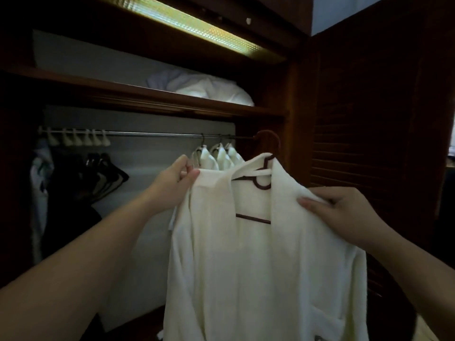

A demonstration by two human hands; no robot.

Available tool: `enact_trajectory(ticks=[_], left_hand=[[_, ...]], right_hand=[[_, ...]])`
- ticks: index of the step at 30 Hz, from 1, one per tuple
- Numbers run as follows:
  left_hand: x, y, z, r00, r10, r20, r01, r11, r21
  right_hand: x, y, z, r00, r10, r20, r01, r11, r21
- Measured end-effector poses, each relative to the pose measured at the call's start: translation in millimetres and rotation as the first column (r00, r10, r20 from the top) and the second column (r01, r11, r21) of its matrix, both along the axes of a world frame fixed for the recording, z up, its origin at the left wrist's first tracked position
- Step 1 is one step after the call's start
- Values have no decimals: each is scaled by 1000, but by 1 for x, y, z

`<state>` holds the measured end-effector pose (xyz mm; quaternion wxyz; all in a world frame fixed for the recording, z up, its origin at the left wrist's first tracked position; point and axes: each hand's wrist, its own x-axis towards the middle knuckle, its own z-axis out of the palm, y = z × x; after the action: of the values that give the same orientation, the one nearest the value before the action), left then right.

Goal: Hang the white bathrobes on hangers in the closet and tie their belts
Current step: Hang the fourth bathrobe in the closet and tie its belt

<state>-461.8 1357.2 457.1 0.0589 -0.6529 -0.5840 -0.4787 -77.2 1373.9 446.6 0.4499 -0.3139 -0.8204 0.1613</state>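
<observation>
A white bathrobe (258, 254) hangs on a dark brown hanger (261, 185) in front of the closet rail (152, 135). The hanger's hook (269, 136) is level with the rail's right end; whether it rests on the rail I cannot tell. My left hand (176, 178) pinches the robe's left shoulder. My right hand (344, 210) grips the robe's right shoulder. Three more white robes (221, 158) hang on the rail just behind. No belt is clearly visible.
Empty dark hangers (105, 175) hang at the left, below several white clips on the rail. A white pillow (211, 91) lies on the upper shelf under a light strip (197, 25). A louvred wooden door (369, 124) stands at the right.
</observation>
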Motion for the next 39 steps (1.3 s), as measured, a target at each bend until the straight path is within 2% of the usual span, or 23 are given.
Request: enact_trajectory(ticks=[5, 8, 10, 11, 14, 18, 21, 24, 29, 32, 36, 39], left_hand=[[-52, 13, -9, 989, 148, 19, -138, 955, -264], [-77, 11, -23, 972, 104, 210, -7, 909, -416], [-94, 13, -36, 945, 52, 324, 72, 931, -359], [-104, 15, -41, 944, 39, 327, 64, 952, -300], [-132, 31, -54, 972, 47, 230, -8, 986, -165], [-176, 70, -64, 993, 115, 3, -113, 984, -138], [-211, 113, -59, 970, 201, -138, -217, 969, -118], [-237, 160, -52, 959, 247, -142, -262, 960, -101], [-255, 224, -54, 884, 414, -217, -387, 909, 156], [-270, 261, -50, 861, 474, -185, -450, 879, 159], [-303, 302, -36, 852, 481, -208, -471, 877, 96], [-318, 325, -25, 869, 470, -155, -465, 882, 72]], right_hand=[[-49, 49, -4, 988, 149, -31, -150, 987, -53], [-83, 84, -14, 982, 166, -93, -174, 980, -92], [-111, 108, -22, 978, 162, -133, -180, 975, -134], [-126, 121, -26, 976, 158, -151, -180, 972, -149], [-170, 151, -32, 970, 168, -177, -201, 962, -187], [-227, 195, -27, 956, 178, -234, -229, 951, -209], [-263, 225, -15, 946, 184, -268, -241, 950, -196], [-288, 247, -4, 930, 194, -312, -260, 948, -185], [-320, 287, 5, 914, 198, -353, -274, 945, -180], [-339, 314, 13, 932, 188, -311, -244, 958, -151], [-366, 354, 22, 958, 151, -245, -180, 979, -98], [-384, 384, 33, 968, 151, -201, -173, 981, -93]])
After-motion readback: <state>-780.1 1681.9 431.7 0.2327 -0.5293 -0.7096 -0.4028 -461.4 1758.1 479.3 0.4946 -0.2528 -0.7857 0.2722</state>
